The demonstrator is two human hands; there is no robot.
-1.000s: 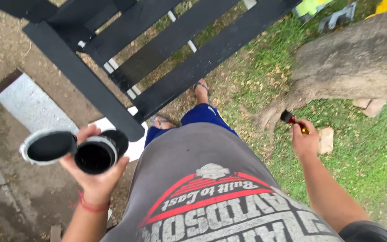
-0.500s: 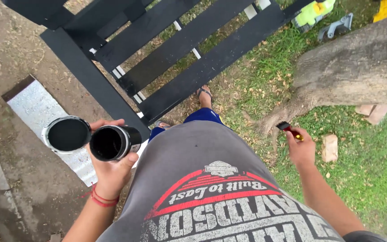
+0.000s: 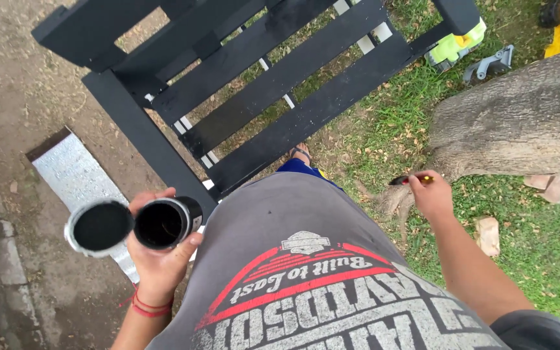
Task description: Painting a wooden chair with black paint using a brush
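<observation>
Head view: worn on the person's head, facing steeply down the torso.
Range: close to both hands, ground farther below.

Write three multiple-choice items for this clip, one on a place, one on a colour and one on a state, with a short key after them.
1. Where is the paintbrush?
A. In the right hand, held out over the grass
B. Lying on the metal sheet
C. Standing in the can

2. What colour are the slats of the wooden frame?
A. White
B. Black
C. Red

3. How is the paint can in the left hand?
A. Sealed with its lid
B. Open, with the lid held beside it
C. Lying tipped over on the ground

Key: 1 A, the fingers grip the brush beside the tree trunk, above grass. 2 B, every broad slat is dark black. 3 B, the dark inside of the can shows and the round lid sits next to it in the same hand.
</observation>
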